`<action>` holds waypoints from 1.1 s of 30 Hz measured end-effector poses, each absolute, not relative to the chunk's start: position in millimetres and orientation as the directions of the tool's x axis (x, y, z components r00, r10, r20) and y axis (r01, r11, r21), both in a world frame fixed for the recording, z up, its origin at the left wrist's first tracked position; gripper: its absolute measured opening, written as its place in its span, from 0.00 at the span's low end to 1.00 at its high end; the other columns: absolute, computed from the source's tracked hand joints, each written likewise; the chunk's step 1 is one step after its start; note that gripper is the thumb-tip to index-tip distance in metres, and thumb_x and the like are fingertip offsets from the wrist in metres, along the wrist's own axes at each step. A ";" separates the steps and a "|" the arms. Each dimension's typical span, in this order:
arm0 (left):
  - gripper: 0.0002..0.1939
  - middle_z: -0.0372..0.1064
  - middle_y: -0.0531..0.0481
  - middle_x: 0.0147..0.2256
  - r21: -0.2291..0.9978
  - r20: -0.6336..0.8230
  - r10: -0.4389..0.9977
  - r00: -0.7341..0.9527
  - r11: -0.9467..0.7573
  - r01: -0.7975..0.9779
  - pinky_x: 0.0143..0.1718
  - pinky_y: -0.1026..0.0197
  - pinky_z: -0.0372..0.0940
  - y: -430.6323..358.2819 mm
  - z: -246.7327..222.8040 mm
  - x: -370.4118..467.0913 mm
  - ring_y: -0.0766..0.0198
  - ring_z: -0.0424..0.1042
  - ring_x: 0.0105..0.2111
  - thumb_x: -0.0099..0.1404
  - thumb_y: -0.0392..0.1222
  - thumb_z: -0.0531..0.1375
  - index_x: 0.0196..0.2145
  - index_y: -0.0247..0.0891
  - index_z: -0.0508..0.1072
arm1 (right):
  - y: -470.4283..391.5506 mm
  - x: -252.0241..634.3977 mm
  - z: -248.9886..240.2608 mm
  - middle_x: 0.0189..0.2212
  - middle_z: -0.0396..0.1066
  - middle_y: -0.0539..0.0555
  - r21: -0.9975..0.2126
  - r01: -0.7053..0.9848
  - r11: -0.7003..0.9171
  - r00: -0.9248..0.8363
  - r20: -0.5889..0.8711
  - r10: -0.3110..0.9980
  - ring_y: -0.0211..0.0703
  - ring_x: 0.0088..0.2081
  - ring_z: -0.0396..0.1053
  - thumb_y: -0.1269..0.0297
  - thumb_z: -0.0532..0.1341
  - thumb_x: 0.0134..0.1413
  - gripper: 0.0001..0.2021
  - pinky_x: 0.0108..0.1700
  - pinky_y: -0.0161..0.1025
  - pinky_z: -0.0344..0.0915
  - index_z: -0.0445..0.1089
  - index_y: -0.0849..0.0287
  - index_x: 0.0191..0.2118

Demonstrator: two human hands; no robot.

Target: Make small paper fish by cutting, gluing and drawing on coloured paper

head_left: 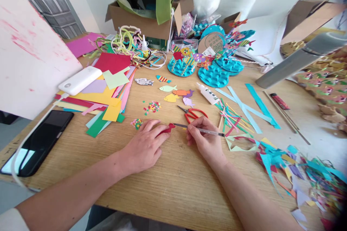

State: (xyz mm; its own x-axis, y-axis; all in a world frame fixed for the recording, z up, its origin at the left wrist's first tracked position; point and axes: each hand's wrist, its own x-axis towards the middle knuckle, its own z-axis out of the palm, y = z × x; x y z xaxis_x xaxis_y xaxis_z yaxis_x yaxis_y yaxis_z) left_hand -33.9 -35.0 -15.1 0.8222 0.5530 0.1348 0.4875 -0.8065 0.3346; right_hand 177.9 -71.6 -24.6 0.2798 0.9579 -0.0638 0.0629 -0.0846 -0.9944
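Observation:
A small red paper fish (168, 128) lies on the table under the fingers of my left hand (143, 144), which hold it; most of its body is covered. My right hand (204, 139) is closed around a clear pen (210, 131), its tip at the fish's right end. Just beyond my right hand are red-handled scissors (192, 113). Several cut paper fish, among them a yellow fish (171, 97) and an orange fish (181, 92), lie farther back. Tiny paper dots (152, 107) are heaped beyond my left hand.
Coloured paper sheets (114, 61) with a white power bank (80, 79) are stacked left, near a phone (38, 140). A glue bottle (208, 94), paper strips (235, 115) and scraps (295, 173) lie right. A grey cylinder (298, 59) and blue egg-carton pieces (213, 75) stand behind.

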 end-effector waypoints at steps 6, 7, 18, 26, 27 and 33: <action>0.26 0.64 0.46 0.57 0.336 0.132 0.554 0.822 -0.805 0.489 0.63 0.43 0.55 -36.4 -14.1 -34.3 0.50 0.54 0.59 0.60 0.26 0.53 0.55 0.36 0.68 | -72.5 178.7 -26.6 0.19 0.69 0.47 -0.998 0.043 -0.041 0.293 -0.027 0.956 0.37 0.16 0.65 0.56 0.66 0.50 0.13 0.16 0.33 0.64 0.63 0.55 0.27; 0.26 0.64 0.46 0.57 0.337 0.131 0.554 0.822 -0.805 0.489 0.63 0.43 0.55 -36.4 -13.9 -34.3 0.50 0.54 0.59 0.60 0.26 0.53 0.55 0.36 0.68 | -72.7 178.6 -26.3 0.19 0.69 0.47 -0.999 0.041 -0.035 0.298 -0.021 0.954 0.36 0.16 0.65 0.55 0.66 0.51 0.13 0.15 0.33 0.64 0.63 0.55 0.27; 0.26 0.64 0.45 0.57 0.336 0.119 0.556 0.823 -0.802 0.494 0.63 0.43 0.54 -34.9 -15.0 -33.9 0.50 0.53 0.60 0.60 0.26 0.54 0.56 0.35 0.67 | -71.1 176.1 -28.4 0.16 0.67 0.47 -0.990 0.112 -0.080 0.209 -0.055 0.976 0.36 0.16 0.64 0.53 0.66 0.51 0.15 0.16 0.32 0.64 0.64 0.57 0.28; 0.26 0.64 0.45 0.58 0.339 0.119 0.556 0.823 -0.801 0.493 0.63 0.43 0.54 -35.4 -15.1 -33.9 0.50 0.53 0.60 0.60 0.26 0.54 0.56 0.36 0.68 | -71.2 175.6 -26.8 0.16 0.67 0.48 -0.989 0.123 -0.079 0.203 -0.053 0.978 0.35 0.16 0.64 0.52 0.67 0.50 0.16 0.16 0.32 0.65 0.64 0.57 0.27; 0.26 0.64 0.45 0.58 0.338 0.118 0.556 0.823 -0.802 0.493 0.63 0.43 0.54 -35.5 -15.0 -34.0 0.50 0.53 0.60 0.60 0.26 0.54 0.56 0.35 0.68 | -71.3 175.6 -27.0 0.16 0.67 0.48 -0.989 0.122 -0.081 0.202 -0.055 0.978 0.36 0.16 0.64 0.52 0.67 0.50 0.16 0.16 0.32 0.65 0.64 0.57 0.27; 0.26 0.63 0.45 0.58 0.333 0.109 0.556 0.824 -0.801 0.497 0.64 0.43 0.54 -35.6 -14.9 -34.2 0.50 0.53 0.60 0.60 0.26 0.54 0.57 0.34 0.67 | -71.3 175.8 -27.5 0.16 0.66 0.47 -0.990 0.111 -0.083 0.215 -0.057 0.975 0.35 0.16 0.64 0.52 0.67 0.50 0.16 0.15 0.31 0.65 0.64 0.57 0.27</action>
State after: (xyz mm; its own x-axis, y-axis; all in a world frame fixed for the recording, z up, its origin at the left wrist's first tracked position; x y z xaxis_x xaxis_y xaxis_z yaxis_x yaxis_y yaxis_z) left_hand -34.2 -35.6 -14.9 0.8239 0.5562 0.1085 0.4971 -0.8014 0.3327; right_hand 175.8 -71.3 -27.5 0.2148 0.9750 -0.0572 0.1114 -0.0827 -0.9903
